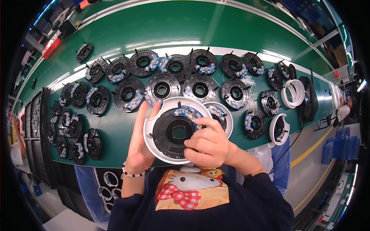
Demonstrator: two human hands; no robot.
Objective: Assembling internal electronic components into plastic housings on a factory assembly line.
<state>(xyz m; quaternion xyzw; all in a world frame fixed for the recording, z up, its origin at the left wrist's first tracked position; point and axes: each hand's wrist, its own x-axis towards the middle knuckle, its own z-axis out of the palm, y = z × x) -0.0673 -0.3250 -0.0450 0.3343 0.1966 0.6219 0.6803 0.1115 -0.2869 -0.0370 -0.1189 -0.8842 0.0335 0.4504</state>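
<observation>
Tilted toward me above the near table edge is a white ring housing (150, 149) with a black plastic disc (163, 133) inside it. A curved blue circuit board (187, 112) lies along the disc's upper right edge. My left hand (139, 148) supports the housing at its left rim, fingers stretched upward and partly behind it. Over the right side, my right hand (208, 144) has its fingers curled, with the index fingertip at the board's lower end and other fingertips against the disc. Whether a small part is pinched there is hidden. Behind it sits another white housing (230, 122) with a board.
Several black discs with blue boards (130, 94) cover the green table (127, 148). At the right stand white rings (286, 94) and a white housing (275, 133). Black trays (36, 127) are stacked at the left. White rings (110, 179) lie below the near edge.
</observation>
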